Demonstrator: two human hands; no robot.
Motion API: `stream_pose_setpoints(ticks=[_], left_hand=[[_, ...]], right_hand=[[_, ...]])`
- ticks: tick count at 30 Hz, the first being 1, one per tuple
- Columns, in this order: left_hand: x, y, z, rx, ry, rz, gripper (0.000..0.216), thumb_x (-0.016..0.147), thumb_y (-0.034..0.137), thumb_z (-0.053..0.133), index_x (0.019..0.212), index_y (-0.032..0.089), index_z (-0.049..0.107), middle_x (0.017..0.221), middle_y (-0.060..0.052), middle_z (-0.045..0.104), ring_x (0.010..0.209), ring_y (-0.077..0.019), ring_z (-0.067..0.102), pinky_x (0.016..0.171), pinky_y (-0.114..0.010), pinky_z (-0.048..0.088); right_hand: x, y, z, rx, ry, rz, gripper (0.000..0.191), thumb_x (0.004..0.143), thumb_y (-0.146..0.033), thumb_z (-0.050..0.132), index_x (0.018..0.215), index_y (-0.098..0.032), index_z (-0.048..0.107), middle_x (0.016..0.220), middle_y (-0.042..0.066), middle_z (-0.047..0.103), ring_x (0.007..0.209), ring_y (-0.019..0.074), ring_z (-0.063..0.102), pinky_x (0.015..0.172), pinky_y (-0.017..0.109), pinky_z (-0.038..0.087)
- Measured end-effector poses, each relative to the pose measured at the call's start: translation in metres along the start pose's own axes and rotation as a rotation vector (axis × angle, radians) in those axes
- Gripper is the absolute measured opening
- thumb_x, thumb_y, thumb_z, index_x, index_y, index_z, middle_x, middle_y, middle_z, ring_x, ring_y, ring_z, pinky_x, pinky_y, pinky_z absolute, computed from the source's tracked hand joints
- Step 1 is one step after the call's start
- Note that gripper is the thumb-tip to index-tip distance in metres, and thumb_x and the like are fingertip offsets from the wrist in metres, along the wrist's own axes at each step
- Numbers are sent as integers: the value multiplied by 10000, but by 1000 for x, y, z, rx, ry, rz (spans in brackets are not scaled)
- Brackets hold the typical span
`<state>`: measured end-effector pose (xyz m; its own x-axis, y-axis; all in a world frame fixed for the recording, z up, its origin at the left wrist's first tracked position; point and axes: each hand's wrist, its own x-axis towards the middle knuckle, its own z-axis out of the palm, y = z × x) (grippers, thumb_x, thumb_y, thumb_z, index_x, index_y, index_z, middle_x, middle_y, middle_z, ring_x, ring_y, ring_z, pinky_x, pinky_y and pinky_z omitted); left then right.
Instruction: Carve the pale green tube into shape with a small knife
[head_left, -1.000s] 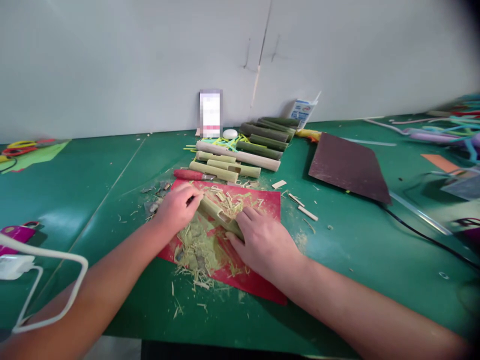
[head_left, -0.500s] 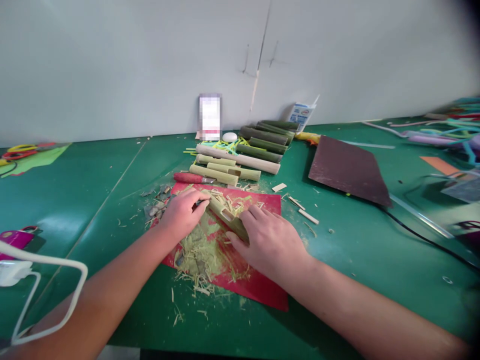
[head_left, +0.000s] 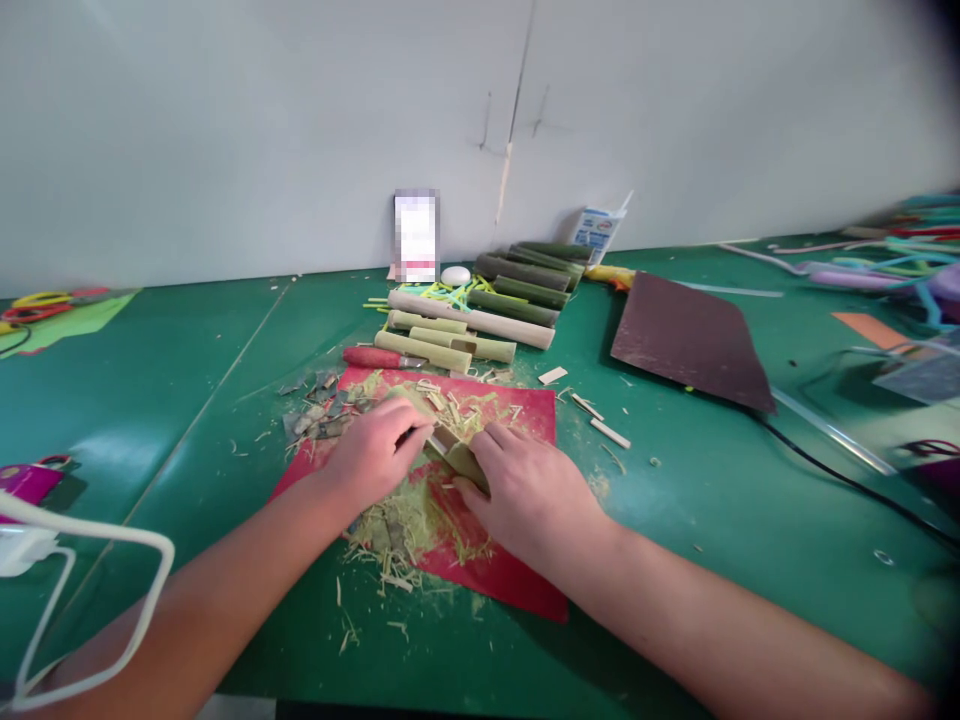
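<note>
The right hand [head_left: 529,488] is clamped around the near end of a pale green, hollow bamboo tube [head_left: 466,462], slanted over a red rectangular sheet [head_left: 521,588] strewn with pale shavings [head_left: 386,545]. The left hand [head_left: 384,442] curls at the tube's farther part; I cannot tell what its fingers grip.

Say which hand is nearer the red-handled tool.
Left. The left hand is just on the wearer's side of the red-handled tool; the right hand is farther off, nearer the wearer and rightward.
</note>
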<state>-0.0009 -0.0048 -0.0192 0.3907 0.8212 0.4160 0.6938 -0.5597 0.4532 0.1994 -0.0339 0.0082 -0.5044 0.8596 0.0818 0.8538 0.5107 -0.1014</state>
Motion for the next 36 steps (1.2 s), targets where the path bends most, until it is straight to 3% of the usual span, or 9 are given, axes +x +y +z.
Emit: stream_pose_setpoints(ticks=[5,9,14,17,21,25,29,33,36], left_hand=[[1,-7,-3,101,119,-39,135,863,212,514,808,162,626,805,-49,633,764,-161,585,708,-300,463],[0,-7,-3,25,16,9,146,876,208,492,845,167,629,792,-40,621,746,-144,580,697,-279,467],[1,-11,-5,94,126,-27,145,862,207,502,810,164,630,796,-47,628,752,-156,580,707,-297,464],[3,-12,-7,24,48,22,144,862,198,503,795,162,626,802,-44,628,734,-142,581,681,-275,463],[3,-13,-9,73,128,-15,158,858,212,515,758,154,622,751,-46,620,716,-152,579,677,-286,461],[1,-11,-6,21,25,18,147,875,203,494,819,163,623,789,-38,622,753,-140,581,700,-273,465],[1,-13,-5,90,136,-3,160,866,227,506,764,164,611,749,-36,611,710,-148,569,671,-288,460],[1,-14,-6,47,22,26,163,870,214,496,761,165,608,773,-35,609,717,-138,565,664,-269,459],[1,-14,-6,118,115,-14,164,868,216,499,756,161,605,747,-35,602,712,-147,560,684,-286,453]], right_hand=[[1,2,6,59,-59,48,159,820,-332,495,849,-184,545,867,40,585,702,165,575,531,278,349],[1,2,7,77,-76,45,158,813,-329,502,860,-181,533,864,39,581,706,164,580,531,274,354],[1,3,9,68,-58,39,166,819,-342,495,867,-186,526,869,39,575,716,165,579,543,276,361],[0,3,9,68,-56,31,153,822,-331,491,861,-185,519,863,36,573,706,166,582,529,276,355],[1,2,9,55,-46,26,147,825,-328,487,851,-185,514,877,44,576,715,169,584,526,277,353],[1,2,9,52,-53,24,136,809,-316,507,840,-185,517,862,39,578,706,168,582,523,277,351],[2,2,10,44,-39,30,158,817,-337,495,842,-183,518,866,43,577,692,168,578,514,281,345],[2,1,10,64,-60,26,141,815,-313,496,859,-181,518,870,40,580,701,165,578,522,277,348],[1,1,8,60,-49,33,165,819,-334,499,869,-178,519,868,43,579,716,172,581,531,278,350]])
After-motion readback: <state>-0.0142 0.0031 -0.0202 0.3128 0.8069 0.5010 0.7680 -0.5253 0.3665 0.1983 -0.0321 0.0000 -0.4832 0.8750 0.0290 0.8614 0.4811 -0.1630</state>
